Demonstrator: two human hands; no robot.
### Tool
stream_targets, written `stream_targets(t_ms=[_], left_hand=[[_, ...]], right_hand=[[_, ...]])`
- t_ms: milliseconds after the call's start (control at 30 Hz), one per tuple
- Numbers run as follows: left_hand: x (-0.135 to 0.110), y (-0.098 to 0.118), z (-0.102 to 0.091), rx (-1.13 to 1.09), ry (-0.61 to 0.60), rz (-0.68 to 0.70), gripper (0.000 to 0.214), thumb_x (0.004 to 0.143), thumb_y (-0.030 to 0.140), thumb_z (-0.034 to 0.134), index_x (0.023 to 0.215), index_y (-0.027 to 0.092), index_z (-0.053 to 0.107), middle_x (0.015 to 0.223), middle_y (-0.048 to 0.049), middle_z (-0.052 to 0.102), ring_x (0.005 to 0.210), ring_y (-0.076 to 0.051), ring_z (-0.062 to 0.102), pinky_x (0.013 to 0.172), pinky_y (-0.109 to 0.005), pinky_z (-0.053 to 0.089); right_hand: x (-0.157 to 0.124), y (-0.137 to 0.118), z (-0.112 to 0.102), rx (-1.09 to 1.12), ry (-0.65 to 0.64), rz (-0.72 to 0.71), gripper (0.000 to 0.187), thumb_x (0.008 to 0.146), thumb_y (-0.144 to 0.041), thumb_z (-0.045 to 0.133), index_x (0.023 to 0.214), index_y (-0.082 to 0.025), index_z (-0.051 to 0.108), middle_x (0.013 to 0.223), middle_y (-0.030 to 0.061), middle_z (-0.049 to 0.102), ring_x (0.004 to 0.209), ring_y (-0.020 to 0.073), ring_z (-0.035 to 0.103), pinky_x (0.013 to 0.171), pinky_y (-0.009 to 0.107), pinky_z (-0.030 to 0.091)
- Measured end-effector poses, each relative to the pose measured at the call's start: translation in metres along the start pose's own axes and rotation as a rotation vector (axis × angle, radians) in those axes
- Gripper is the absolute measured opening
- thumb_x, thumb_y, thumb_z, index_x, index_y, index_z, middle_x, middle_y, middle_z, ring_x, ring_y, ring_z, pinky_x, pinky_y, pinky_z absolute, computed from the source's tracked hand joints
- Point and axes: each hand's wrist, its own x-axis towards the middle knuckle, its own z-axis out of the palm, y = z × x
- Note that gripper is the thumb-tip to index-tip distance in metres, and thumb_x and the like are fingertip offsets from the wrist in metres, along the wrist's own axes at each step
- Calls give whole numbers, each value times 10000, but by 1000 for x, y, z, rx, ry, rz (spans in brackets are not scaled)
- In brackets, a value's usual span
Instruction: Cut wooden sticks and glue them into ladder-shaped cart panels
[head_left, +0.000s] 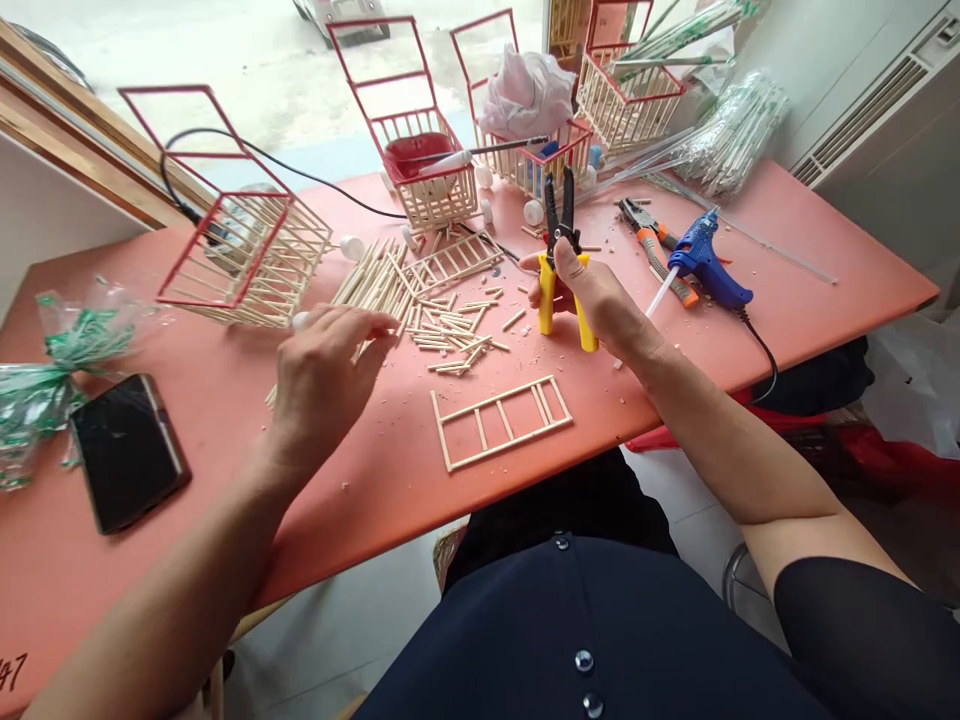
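My right hand (pixel 592 300) is wrapped round the yellow handles of a pair of black-jawed cutters (pixel 560 262), held upright above the pink table (pixel 787 290). My left hand (pixel 330 370) hovers palm down with fingers curled over a heap of thin wooden sticks (pixel 420 300); whether it pinches a stick I cannot make out. A flat ladder-like stick frame (pixel 501 420) lies on the table just in front of both hands.
Several stick baskets with red frames stand at the back, the nearest one (pixel 240 245) at the left. A blue glue gun (pixel 709 265) and orange pliers (pixel 656 250) lie at the right. A black phone (pixel 127 450) and green-printed wrappers (pixel 45 370) lie at the left.
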Motion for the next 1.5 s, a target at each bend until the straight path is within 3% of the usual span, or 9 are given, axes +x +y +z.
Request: stream_targets(t_ms=[167, 367, 567, 700, 967, 1200, 1367, 1500], left_hand=[[23, -19, -15, 45, -57, -187, 203, 996, 342, 626, 963, 217, 783, 1025, -67, 838, 920, -228, 709, 922, -336, 528], [47, -24, -19, 157, -197, -295, 251, 975, 286, 606, 1031, 169, 822, 1106, -121, 853, 1054, -256, 742, 1025, -341, 502], [25, -19, -13, 181, -364, -281, 221, 934, 337, 646, 936, 210, 826, 1008, -95, 848, 981, -296, 737, 924, -374, 513], [15, -12, -4, 283, -407, -306, 216, 924, 353, 618, 953, 237, 798, 1030, -139, 812, 1078, -384, 718, 824, -418, 506], [15, -6, -10, 404, -455, -386, 344, 996, 377, 469, 1110, 230, 759, 1174, -186, 790, 1085, -424, 735, 799, -469, 515], [17, -2, -14, 502, -576, -411, 401, 1006, 356, 407, 1099, 208, 768, 1211, -197, 783, 1070, -408, 755, 793, -453, 512], [16, -5, -19, 501, -592, -444, 297, 958, 324, 458, 947, 218, 735, 1080, -176, 816, 1055, -394, 760, 736, -406, 466], [7, -11, -38, 457, -589, -433, 164, 884, 307, 527, 797, 242, 649, 962, -127, 820, 955, -333, 747, 697, -363, 440]], right_hand=[[3, 1, -2, 18, -14, 25, 848, 962, -940, 524, 1254, -189, 788, 831, 67, 747, 821, 198, 750, 683, 298, 602], [2, -1, 1, 7, 2, 42, 858, 936, -962, 517, 1095, -160, 776, 797, 84, 754, 769, 206, 756, 644, 293, 609], [3, -2, 2, 5, -3, 34, 833, 923, -961, 535, 1040, -163, 747, 772, 77, 752, 736, 201, 751, 650, 285, 612], [3, -1, 1, 1, 0, 32, 823, 934, -954, 530, 1040, -167, 745, 770, 72, 753, 726, 199, 749, 656, 290, 619], [2, -2, 1, 12, 11, 52, 817, 939, -953, 524, 997, -166, 734, 780, 84, 774, 735, 200, 758, 656, 283, 621], [1, -3, 2, -6, 23, 57, 817, 963, -939, 493, 1015, -161, 735, 786, 84, 788, 722, 192, 760, 664, 273, 623], [0, -4, 1, 4, 10, 47, 817, 956, -946, 500, 1006, -164, 730, 784, 81, 780, 726, 192, 753, 669, 277, 621], [1, -3, 0, 12, -4, 41, 806, 931, -954, 543, 1003, -173, 732, 777, 75, 769, 732, 200, 748, 684, 294, 621]])
